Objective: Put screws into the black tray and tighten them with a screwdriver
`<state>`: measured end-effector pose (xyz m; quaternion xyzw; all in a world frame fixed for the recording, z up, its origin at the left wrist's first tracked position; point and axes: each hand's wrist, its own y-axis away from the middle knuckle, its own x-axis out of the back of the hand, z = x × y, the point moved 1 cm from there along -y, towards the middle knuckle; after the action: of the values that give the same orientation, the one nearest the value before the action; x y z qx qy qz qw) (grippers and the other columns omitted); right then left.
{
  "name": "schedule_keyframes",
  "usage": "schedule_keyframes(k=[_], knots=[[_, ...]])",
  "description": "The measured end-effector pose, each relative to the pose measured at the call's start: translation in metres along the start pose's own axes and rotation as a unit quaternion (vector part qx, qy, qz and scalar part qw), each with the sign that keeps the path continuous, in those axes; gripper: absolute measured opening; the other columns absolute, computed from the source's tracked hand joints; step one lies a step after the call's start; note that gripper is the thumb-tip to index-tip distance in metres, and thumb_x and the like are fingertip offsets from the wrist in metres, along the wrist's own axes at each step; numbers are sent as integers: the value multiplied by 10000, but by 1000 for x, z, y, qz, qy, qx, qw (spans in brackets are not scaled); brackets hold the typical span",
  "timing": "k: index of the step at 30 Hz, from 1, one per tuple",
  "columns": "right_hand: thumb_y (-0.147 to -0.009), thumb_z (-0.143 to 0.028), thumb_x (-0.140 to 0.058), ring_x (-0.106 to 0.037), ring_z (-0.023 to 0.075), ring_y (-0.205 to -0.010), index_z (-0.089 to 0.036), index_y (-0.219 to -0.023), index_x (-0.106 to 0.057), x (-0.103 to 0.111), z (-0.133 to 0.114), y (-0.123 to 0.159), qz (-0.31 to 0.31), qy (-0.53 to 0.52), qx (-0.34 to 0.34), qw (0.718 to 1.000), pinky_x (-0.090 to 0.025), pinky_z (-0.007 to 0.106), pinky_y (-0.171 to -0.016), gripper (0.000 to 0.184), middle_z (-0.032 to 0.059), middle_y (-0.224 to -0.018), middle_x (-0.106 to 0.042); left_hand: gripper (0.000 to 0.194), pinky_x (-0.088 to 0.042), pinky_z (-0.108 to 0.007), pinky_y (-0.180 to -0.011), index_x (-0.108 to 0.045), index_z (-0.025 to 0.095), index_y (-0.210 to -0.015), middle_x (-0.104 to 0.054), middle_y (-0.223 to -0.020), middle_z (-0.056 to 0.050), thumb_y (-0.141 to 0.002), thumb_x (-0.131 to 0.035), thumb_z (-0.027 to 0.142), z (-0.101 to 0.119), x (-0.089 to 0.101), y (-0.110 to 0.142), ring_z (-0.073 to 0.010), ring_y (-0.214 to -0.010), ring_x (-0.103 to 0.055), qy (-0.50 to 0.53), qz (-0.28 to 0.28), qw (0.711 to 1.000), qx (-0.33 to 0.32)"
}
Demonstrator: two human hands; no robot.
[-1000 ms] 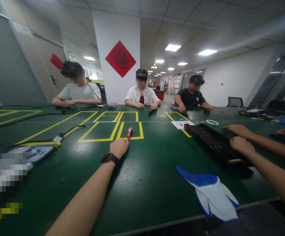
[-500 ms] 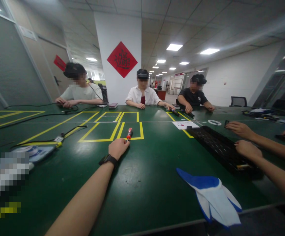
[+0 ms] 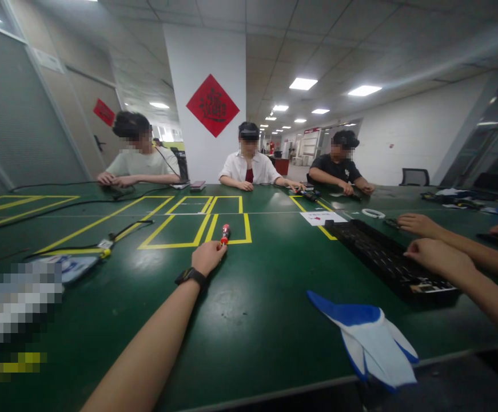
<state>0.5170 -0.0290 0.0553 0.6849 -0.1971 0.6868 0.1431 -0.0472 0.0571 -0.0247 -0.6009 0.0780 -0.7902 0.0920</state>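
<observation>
My left hand, with a dark watch on its wrist, reaches across the green table. Its fingers are pinched on the near end of a red and black screwdriver. The handle points away from me, inside a yellow tape outline; the blade end is covered by my fingers. Nowhere in the frame does my right hand appear. A white and blue work glove lies by the near edge, right of my arm.
At the right, a co-worker's hands are at a long black tray-like casing. A white paper and a white ring lie beyond. Cables and a plastic bag are at left. Several people sit across the table.
My left fingers have shifted slightly toward the screwdriver's handle, hiding the bit of shaft that showed earlier. The co-worker's hands at the casing have moved a little.
</observation>
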Motion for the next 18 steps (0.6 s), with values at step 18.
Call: schedule_keyframes(k=[18], knots=[[-649, -379, -678, -512, 106, -490, -123, -490, -642, -17, -8, 25, -241, -28, 19, 970, -346, 243, -504, 304, 140, -673, -624, 453, -375, -236, -575, -618, 220, -725, -660, -830, -51, -816, -300, 530, -1, -1, 6, -190, -761, -595, -15, -2, 1000, -5]])
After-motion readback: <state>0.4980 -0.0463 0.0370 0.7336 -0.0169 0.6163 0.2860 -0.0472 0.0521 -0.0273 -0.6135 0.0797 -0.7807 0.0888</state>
